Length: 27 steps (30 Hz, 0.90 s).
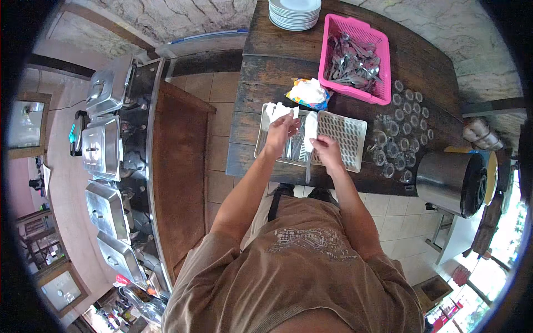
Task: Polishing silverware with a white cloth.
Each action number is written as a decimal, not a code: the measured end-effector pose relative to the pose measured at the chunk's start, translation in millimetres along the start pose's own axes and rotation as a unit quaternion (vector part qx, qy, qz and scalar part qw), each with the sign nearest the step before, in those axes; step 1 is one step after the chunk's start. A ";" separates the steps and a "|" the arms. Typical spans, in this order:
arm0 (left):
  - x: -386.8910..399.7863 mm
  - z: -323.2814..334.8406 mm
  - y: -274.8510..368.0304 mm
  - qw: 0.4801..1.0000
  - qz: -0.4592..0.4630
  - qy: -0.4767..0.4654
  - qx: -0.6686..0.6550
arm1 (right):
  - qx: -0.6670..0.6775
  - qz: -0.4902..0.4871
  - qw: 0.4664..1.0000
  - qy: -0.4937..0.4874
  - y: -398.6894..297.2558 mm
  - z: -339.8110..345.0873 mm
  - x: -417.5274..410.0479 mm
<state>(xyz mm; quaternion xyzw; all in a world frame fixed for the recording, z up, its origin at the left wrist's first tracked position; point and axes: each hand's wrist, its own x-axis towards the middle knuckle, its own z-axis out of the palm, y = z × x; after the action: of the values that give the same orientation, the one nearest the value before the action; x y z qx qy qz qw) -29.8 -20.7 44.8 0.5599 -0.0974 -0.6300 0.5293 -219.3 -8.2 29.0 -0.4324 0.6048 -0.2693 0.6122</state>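
Note:
My right hand (328,153) grips the lower end of a white paper napkin (311,127) between thumb and fingers. A metal utensil handle (308,171) sticks out below that napkin; its upper part is hidden. My left hand (282,131) is over the left cream plastic basket (259,145), fingers partly curled, beside white napkins (280,110). Whether it pinches one of them is unclear. Metal cutlery (288,150) lies lengthwise in that basket. A second cream slatted basket (347,143) stands against it on the right.
Behind the baskets are an opened napkin packet (309,92) and a pink basket (384,62) of jumbled cutlery. Stacked white plates (295,18) stand farther back. Several glass cups (393,129) and a large metal pot (441,179) are at right. Lidded chafing dishes (100,147) line the left counter.

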 end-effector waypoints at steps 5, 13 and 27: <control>10.1 -47.5 -52.9 0.959 0.085 -0.157 0.218 | 0.077 0.009 0.996 0.034 13.6 -8.3 25.0; 1.6 -58.4 -50.4 0.893 0.101 -0.034 0.438 | -0.011 -0.031 0.996 0.078 0.8 4.4 65.1; 24.5 -66.9 -70.5 0.893 0.101 -0.051 0.436 | -0.382 -0.142 0.908 0.095 23.7 41.7 102.9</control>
<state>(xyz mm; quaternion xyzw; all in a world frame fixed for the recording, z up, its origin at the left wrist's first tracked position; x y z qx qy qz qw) -10.4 21.3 -44.1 0.6889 -0.4450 -0.4951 0.2870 -170.7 -76.0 -47.9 -0.6869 0.6490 -0.1413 0.2949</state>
